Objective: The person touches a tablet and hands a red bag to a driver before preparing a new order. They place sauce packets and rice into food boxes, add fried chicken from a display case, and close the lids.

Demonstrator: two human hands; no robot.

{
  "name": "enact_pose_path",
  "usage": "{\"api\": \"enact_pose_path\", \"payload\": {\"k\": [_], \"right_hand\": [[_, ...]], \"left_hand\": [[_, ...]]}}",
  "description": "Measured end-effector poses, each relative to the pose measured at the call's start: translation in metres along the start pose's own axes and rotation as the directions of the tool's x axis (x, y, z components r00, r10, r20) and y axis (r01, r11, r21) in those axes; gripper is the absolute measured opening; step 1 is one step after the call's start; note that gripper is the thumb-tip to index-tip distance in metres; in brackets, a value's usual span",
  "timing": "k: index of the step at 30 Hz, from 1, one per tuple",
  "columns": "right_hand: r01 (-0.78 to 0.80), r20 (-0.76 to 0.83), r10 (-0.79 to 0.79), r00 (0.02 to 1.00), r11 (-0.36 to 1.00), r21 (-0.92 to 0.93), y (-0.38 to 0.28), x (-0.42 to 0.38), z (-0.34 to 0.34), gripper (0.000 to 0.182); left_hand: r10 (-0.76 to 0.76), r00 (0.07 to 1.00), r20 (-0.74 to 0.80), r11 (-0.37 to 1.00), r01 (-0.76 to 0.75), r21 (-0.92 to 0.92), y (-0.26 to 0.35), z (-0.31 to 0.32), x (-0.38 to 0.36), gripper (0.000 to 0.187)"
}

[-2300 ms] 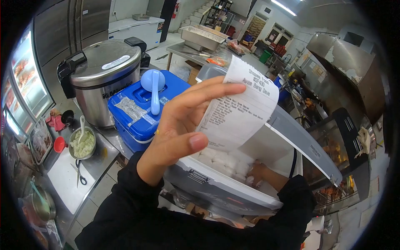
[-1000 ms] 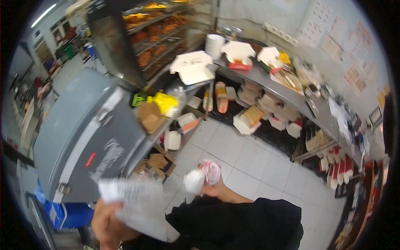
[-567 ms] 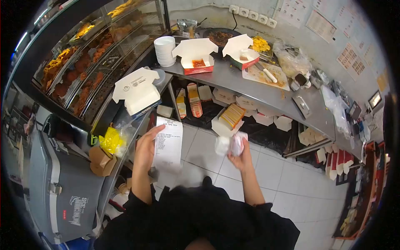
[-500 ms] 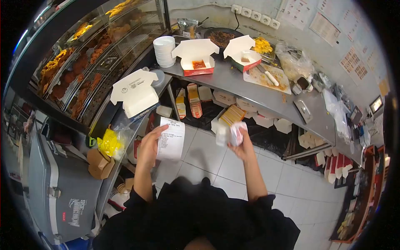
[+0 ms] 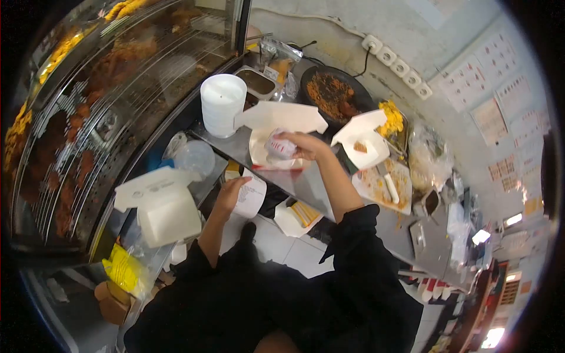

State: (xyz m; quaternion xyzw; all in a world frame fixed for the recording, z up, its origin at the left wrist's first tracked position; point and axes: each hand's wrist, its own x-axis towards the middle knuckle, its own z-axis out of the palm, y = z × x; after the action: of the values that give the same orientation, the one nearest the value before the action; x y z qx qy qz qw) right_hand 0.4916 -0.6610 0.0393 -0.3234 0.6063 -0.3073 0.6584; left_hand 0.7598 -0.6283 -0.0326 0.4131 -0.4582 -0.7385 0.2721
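My left hand (image 5: pixel 225 197) pinches a printed paper receipt (image 5: pixel 252 197) by its edge, low in front of the counter. In my right hand (image 5: pixel 308 146) is a white paper-wrapped packet (image 5: pixel 279 145) with red print; what is inside the wrapping is hidden. That hand is over an open takeaway box (image 5: pixel 281 113) with a white inside and red outside, and the packet covers much of its interior. To the right stands a second open box (image 5: pixel 359 138) with a small brown piece in it. A third open white box (image 5: pixel 168 217) sits at the left.
A stack of white bowls (image 5: pixel 222 109) stands by the glass food cabinet (image 5: pixel 159 94). Behind the boxes is a dark pan (image 5: pixel 335 94) of brown food. A knife (image 5: pixel 389 187) lies on a stained cutting board (image 5: pixel 371 182). Below the counter is another open carton (image 5: pixel 288 220).
My right hand has moved forward with the packet, from above the floor to over the middle red box. The view has come closer to the counter. The receipt stays in my left hand.
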Motion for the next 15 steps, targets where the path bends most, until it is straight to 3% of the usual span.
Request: {"api": "enact_pose_path", "payload": {"k": [2,3,6,8,9,12,15], "right_hand": [[-0.005,0.022,0.011,1.0,0.967,-0.256,-0.015,0.024,-0.003,0.064],[-0.005,0.07,0.032,0.997,0.935,-0.356,-0.016,0.039,-0.006,0.066],[0.009,0.127,0.097,0.987,0.758,-0.653,-0.021,0.059,-0.005,0.062],[0.04,0.166,0.154,0.974,0.606,-0.795,-0.027,0.071,-0.002,0.061],[-0.071,0.025,0.217,0.976,0.422,-0.904,-0.035,0.075,0.007,0.066],[0.057,0.076,0.204,0.976,0.099,-0.993,-0.014,0.094,0.015,0.069],[0.164,0.126,0.162,0.979,-0.246,-0.955,-0.007,0.101,0.014,0.072]], "left_hand": [[-0.085,0.994,0.062,0.996,0.083,0.034,-0.016,-0.009,0.038,0.034],[-0.112,0.991,0.076,0.976,0.096,0.194,-0.016,-0.01,0.049,0.042],[-0.298,0.953,0.06,0.887,0.253,0.387,0.005,-0.002,0.063,0.055],[-0.254,0.967,0.005,0.842,0.218,0.493,0.001,0.004,0.075,0.061],[-0.221,0.975,-0.021,0.817,0.197,0.542,-0.001,0.005,0.081,0.065],[-0.188,0.978,0.088,0.796,0.099,0.597,-0.021,-0.001,0.098,0.067],[-0.227,0.974,0.001,0.77,0.179,0.612,-0.016,0.005,0.095,0.062]]}}
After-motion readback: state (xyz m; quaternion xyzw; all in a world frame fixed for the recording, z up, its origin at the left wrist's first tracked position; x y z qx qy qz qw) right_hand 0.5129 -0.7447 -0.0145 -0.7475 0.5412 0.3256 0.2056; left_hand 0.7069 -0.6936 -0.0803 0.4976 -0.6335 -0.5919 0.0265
